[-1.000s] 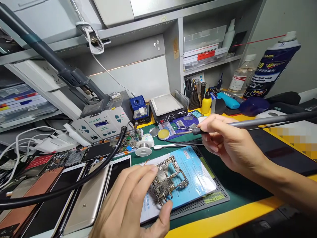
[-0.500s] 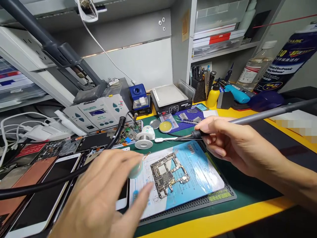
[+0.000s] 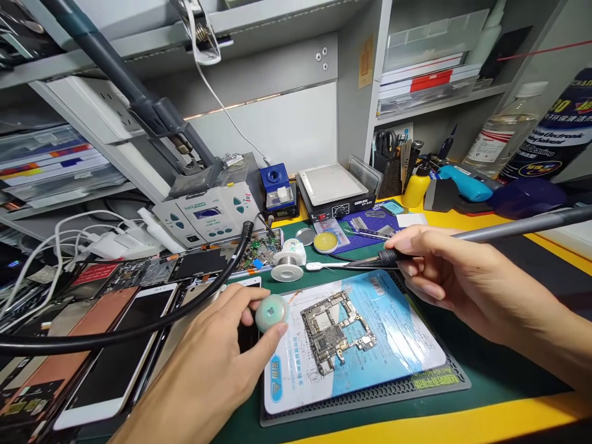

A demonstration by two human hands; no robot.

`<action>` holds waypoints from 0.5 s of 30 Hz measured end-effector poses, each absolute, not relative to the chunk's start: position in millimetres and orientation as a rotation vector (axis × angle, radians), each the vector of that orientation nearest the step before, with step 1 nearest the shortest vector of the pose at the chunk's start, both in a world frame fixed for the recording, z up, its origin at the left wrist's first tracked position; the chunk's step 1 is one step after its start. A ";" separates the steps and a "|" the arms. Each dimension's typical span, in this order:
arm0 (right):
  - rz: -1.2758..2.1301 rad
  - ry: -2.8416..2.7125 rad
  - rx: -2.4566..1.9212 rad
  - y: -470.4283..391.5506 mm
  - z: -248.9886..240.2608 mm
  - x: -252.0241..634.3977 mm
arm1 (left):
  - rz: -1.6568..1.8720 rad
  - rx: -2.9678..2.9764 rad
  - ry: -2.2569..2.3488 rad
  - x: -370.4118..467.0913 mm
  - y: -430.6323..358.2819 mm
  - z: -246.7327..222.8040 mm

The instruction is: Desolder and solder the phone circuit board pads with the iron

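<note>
My left hand [image 3: 222, 345] pinches a small pale-green translucent reel of desoldering braid [image 3: 271, 313] between thumb and fingers. A short copper-coloured end [image 3: 293, 297] sticks out beside it, over the left edge of a blue-and-white card [image 3: 398, 327]. On the card lies a bare phone logic board [image 3: 329, 338], untouched by either hand. My right hand [image 3: 444, 271] grips a soldering iron [image 3: 386, 256] like a pen, its metal tip pointing left above the card's far edge. The card rests on a grey perforated mat [image 3: 370, 398].
A solder wire spool [image 3: 287, 266], a tin of yellow paste [image 3: 325, 242] and a white-tipped stick [image 3: 314, 266] lie behind the card. A black hose [image 3: 185, 317] crosses several phones at left. A hot plate [image 3: 333, 185] and hot-air station [image 3: 213, 213] stand behind.
My left hand has drawn back slightly and the green reel now shows clearly in its pinch. The whole view has shifted, moving things rightward. My right hand keeps its grip on the iron.
</note>
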State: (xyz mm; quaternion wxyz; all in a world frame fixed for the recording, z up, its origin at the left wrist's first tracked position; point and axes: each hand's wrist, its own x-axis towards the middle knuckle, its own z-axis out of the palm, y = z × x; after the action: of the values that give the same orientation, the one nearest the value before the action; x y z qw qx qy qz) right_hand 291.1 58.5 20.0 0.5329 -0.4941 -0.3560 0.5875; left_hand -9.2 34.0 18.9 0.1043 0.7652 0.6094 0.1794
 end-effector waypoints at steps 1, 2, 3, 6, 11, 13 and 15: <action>1.404 -0.846 -1.177 58.7 19.6 291.3 | 0.544 2.229 1.800 -8.9 33.8 18.6; 1.408 -0.843 -1.175 58.9 19.2 291.3 | 0.560 2.198 1.798 -8.1 33.7 18.4; 1.413 -0.840 -1.171 58.9 18.9 291.4 | 0.576 2.167 1.795 -6.8 33.7 18.6; 1.424 -0.838 -1.162 58.2 18.3 291.4 | 0.617 2.076 1.764 -1.3 33.1 20.4; 1.434 -0.832 -1.147 56.3 18.9 292.5 | 0.648 1.979 1.642 -0.3 32.4 22.5; 1.445 -0.815 -1.148 56.6 20.6 292.5 | 0.675 2.001 1.590 -2.4 33.8 23.9; 1.465 -0.802 -1.149 57.1 23.2 292.3 | 0.745 2.093 1.547 -2.2 36.1 27.4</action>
State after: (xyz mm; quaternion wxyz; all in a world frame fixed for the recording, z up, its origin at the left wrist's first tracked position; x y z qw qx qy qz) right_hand 292.3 57.1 23.2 0.5285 -0.4811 -0.3359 0.6134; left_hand -2.2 36.1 27.4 0.2155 0.7551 0.5579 0.2686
